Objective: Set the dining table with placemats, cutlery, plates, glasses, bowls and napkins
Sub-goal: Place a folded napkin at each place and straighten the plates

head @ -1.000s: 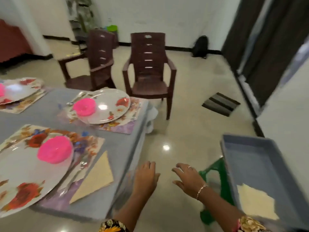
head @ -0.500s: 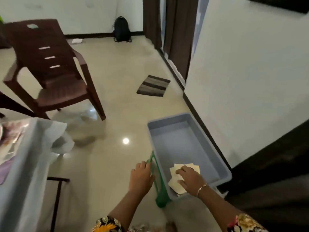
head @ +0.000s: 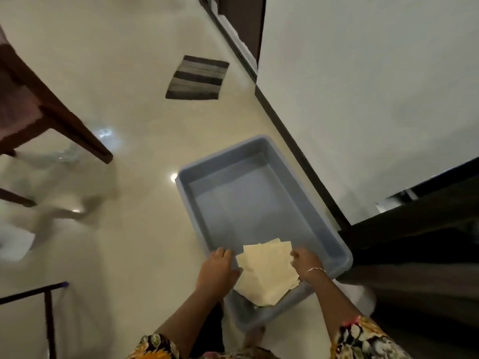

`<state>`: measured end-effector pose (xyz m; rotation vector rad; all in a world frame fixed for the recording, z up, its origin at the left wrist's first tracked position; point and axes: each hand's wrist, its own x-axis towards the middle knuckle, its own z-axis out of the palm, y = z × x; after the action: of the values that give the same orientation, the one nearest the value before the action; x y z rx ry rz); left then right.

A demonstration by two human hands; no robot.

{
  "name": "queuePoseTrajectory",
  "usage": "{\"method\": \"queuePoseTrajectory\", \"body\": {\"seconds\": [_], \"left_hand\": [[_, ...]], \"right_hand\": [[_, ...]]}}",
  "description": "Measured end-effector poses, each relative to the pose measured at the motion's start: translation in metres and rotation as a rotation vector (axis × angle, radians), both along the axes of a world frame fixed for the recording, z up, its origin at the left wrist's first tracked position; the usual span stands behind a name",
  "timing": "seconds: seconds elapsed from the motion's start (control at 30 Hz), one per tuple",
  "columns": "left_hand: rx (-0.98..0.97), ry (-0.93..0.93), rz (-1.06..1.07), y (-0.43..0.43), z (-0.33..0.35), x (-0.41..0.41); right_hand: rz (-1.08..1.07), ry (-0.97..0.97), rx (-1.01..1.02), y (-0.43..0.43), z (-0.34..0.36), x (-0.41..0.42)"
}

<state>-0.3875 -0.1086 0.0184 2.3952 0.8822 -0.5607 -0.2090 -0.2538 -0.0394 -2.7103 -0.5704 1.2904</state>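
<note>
A small stack of cream napkins (head: 267, 274) lies at the near end of a grey-blue plastic bin (head: 321, 211). My left hand (head: 217, 273) lies over the bin's left rim, and its thumb holds the stack's left edge. My right hand (head: 305, 263), with a thin bracelet on the wrist, pinches the stack's right edge with curled fingers. The rest of the bin holds nothing. The dining table with its plates and placemats is out of view.
The bin stands raised above a glossy cream floor, close to a white wall (head: 375, 86) with a dark skirting. A brown plastic chair (head: 39, 112) is at the left, a striped mat (head: 198, 77) lies further off, and a dark metal frame (head: 48, 307) shows at lower left.
My view has swung right from the table and down onto the bin. My right hand reached the napkins first; now my left hand has moved in from the stool side to their left edge.
</note>
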Motion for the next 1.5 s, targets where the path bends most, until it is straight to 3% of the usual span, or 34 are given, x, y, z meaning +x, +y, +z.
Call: {"method": "queuePoseTrajectory", "body": {"seconds": [0.23,0.33,0.47,0.57,0.83,1.03,1.2,1.33,1.5], "left_hand": [[-0.123,0.029,0.01,0.025,-0.048,0.032],[-0.148,0.039,-0.023,0.03,-0.054,0.039],[-0.159,0.031,-0.041,0.035,-0.057,0.045],[-0.166,0.028,-0.052,0.036,-0.06,0.048],[-0.152,-0.001,0.005,0.036,-0.062,0.045],[-0.157,-0.068,0.109,0.035,-0.036,0.039],[-0.209,-0.236,0.252,0.035,0.009,0.029],[-0.247,-0.435,0.33,0.037,0.061,0.017],[-0.318,-0.643,0.303,0.046,0.133,-0.006]], "right_hand": [[-0.405,-0.02,0.032,0.026,-0.055,0.022],[-0.476,-0.025,0.043,0.032,-0.061,0.02],[-0.239,-0.197,0.044,0.028,-0.055,0.004],[0.028,-0.106,0.045,0.028,-0.058,-0.013],[0.182,-0.116,-0.108,0.036,-0.054,-0.022],[0.162,-0.019,0.078,0.044,0.01,0.003],[0.219,-0.087,0.23,0.057,0.095,0.008],[0.339,-0.058,0.357,0.073,0.166,-0.007],[0.642,0.012,0.45,0.096,0.269,-0.03]]}}
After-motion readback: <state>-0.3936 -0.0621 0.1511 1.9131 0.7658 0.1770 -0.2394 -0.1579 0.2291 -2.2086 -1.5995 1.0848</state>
